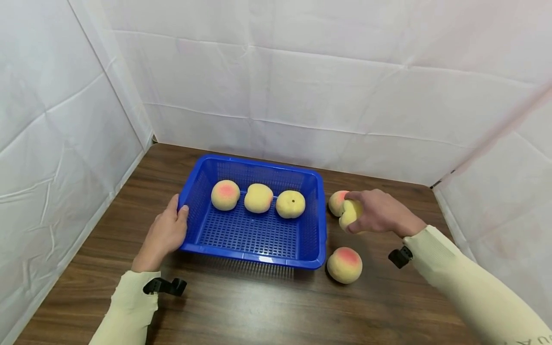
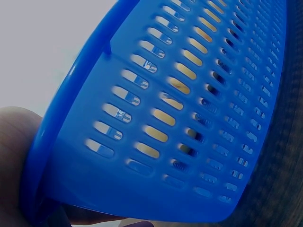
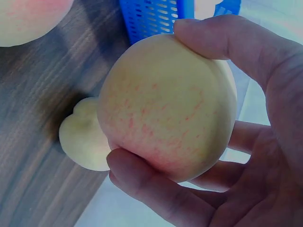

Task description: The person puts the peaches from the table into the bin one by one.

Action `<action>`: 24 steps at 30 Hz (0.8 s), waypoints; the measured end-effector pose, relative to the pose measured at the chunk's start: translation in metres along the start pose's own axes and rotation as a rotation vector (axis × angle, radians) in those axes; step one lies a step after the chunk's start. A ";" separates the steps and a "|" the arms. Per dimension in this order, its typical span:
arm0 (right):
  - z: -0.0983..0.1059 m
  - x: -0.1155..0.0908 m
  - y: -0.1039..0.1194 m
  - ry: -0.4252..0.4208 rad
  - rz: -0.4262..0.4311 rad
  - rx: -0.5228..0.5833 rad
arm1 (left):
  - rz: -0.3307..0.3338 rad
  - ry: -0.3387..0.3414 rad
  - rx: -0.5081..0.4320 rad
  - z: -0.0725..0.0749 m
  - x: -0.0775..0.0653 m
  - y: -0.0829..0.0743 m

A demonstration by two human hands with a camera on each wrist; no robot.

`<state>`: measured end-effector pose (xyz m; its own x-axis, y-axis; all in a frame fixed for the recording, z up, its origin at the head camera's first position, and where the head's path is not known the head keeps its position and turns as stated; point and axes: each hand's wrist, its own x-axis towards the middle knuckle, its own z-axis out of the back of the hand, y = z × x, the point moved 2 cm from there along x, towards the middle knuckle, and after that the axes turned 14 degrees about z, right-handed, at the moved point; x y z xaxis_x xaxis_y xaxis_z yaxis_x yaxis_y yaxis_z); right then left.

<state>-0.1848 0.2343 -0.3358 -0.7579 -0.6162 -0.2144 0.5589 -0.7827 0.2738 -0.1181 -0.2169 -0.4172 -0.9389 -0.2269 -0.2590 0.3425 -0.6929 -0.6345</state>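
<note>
A blue plastic basket [image 1: 254,257] with perforated walls holds three peaches: one peach [image 1: 225,195] blushed red at the left, another peach [image 1: 258,198] in the middle, and a yellow peach [image 1: 291,204] at the right. My left hand [image 1: 166,232] grips the basket's left rim, thumb over the edge. To the right of the basket, my right hand [image 1: 379,213] holds a peach [image 3: 170,109] between thumb and curled fingers, raised above the table. Behind it a further peach [image 1: 338,203] lies on the table, partly hidden. Nearer to me sits a red-topped peach [image 1: 344,265].
The dark wooden table [image 1: 258,306] ends against white sheeting [image 1: 276,86] at the back and at both sides. Each wrist wears a black strap-mounted camera, with one camera [image 1: 401,257] on the right sleeve and another camera [image 1: 166,286] on the left.
</note>
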 end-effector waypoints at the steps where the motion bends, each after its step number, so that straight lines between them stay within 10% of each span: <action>1: 0.001 0.000 0.001 -0.003 0.005 -0.002 | -0.001 -0.001 0.000 0.000 0.000 0.000; 24: 0.020 0.020 0.033 -0.046 0.110 -0.063 | -0.001 0.004 0.008 -0.002 0.000 0.000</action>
<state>-0.1883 0.1978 -0.3120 -0.7048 -0.6950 -0.1426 0.6582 -0.7155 0.2340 -0.1181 -0.2152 -0.4186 -0.9389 -0.2235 -0.2617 0.3415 -0.6987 -0.6286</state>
